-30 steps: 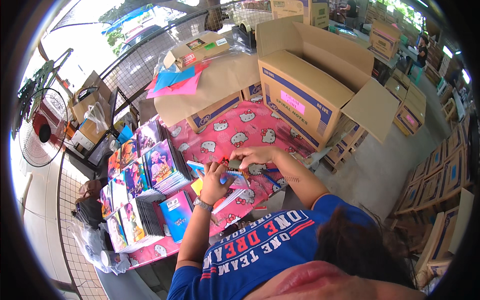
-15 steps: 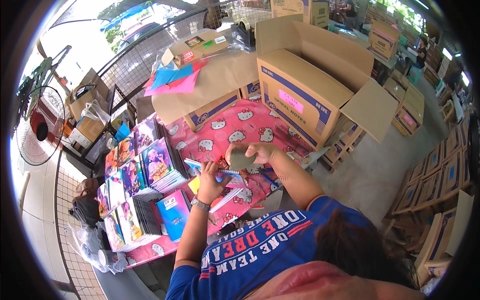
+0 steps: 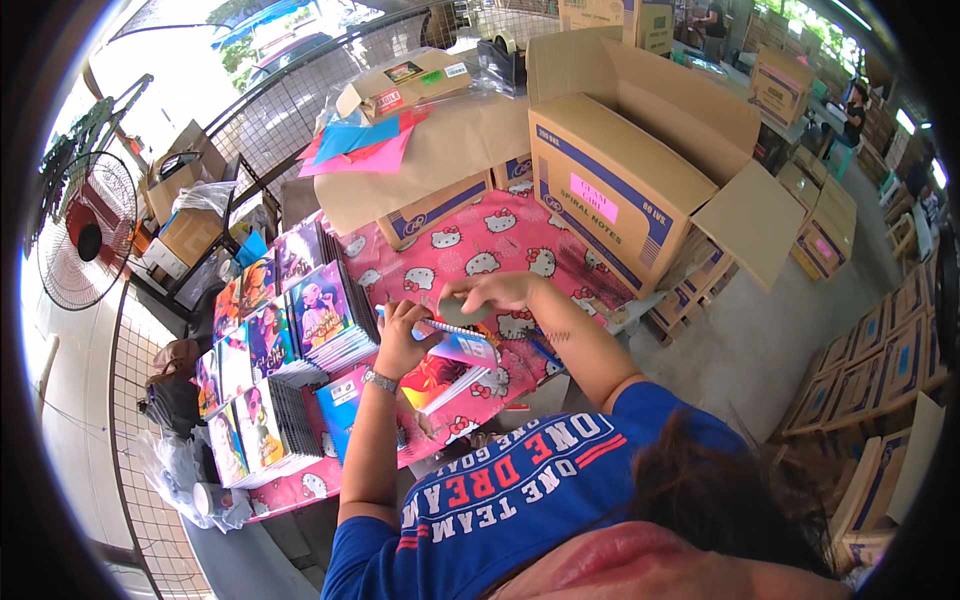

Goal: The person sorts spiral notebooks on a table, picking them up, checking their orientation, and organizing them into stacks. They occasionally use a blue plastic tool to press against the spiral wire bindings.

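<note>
**Spiral-Bound Work in Close Focus**

The left hand (image 3: 402, 338) clasps a tilted spiral notebook (image 3: 467, 346) by its upper end above a pink patterned surface (image 3: 480, 225), while the right hand (image 3: 500, 290) pinches a rounded grey-green piece (image 3: 462, 311) beside the coil (image 3: 455, 329); contact between the two cannot be confirmed. The step appears to be work at the bound edge, and the next move seems to call for a firm left hold and a light right touch along the wire. Just below lies a red-orange notebook (image 3: 432, 377). To the left stand notebook stacks (image 3: 318, 308); beyond, an open carton (image 3: 620, 190) spreads its flaps, with a seated person (image 3: 853, 115) far behind.
</note>
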Action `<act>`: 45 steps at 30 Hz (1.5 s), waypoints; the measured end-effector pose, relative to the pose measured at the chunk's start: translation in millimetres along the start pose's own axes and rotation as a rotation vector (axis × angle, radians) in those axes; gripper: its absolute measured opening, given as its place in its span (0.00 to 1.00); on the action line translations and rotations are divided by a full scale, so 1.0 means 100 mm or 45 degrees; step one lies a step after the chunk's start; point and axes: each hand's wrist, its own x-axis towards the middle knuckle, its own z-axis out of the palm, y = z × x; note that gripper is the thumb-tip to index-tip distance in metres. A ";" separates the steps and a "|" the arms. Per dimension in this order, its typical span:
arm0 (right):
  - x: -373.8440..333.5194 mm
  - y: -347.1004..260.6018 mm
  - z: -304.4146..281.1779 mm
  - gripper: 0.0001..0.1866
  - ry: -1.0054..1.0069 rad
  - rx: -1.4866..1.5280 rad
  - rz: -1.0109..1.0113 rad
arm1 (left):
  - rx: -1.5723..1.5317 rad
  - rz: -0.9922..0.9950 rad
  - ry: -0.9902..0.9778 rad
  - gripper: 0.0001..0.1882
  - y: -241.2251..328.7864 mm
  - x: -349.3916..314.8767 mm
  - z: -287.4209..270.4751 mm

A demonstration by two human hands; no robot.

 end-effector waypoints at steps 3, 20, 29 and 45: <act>0.01 0.04 -0.08 0.21 0.150 -0.442 0.093 | 0.010 0.028 0.036 0.21 0.07 0.01 0.05; 0.08 0.11 -0.06 0.24 0.099 -0.362 0.228 | -0.128 -0.014 0.099 0.21 0.12 -0.06 -0.02; 0.24 0.13 -0.18 0.27 0.028 -0.235 0.046 | -0.264 0.069 0.136 0.17 0.06 -0.07 -0.08; 0.52 0.19 -0.22 0.24 -0.005 0.169 -0.071 | -0.726 -0.249 0.007 0.12 -0.31 -0.12 -0.08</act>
